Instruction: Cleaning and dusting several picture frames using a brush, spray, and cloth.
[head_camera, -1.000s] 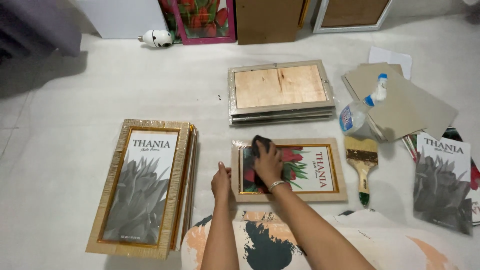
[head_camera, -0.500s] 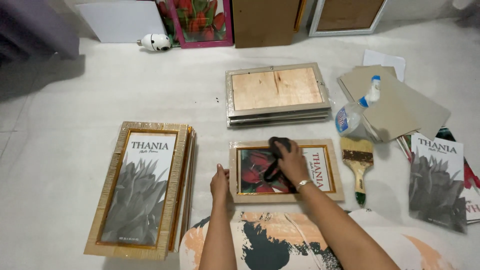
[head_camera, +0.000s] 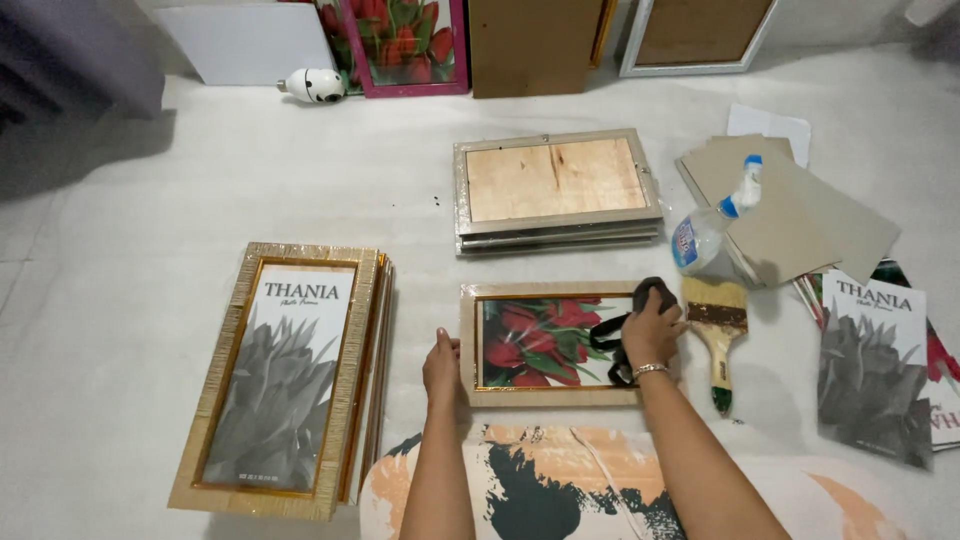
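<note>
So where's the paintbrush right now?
In the head view the paintbrush lies on the floor right of centre, just right of the right hand, below the spray bottle.

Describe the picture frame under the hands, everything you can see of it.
The picture frame lies flat, face up and landscape, on the pale floor covering. Its border looks like light wood with a gold inner rim around a print of red tulips. The left hand rests on its left edge; the right hand presses a dark cloth on its right end, hiding that part.
</note>
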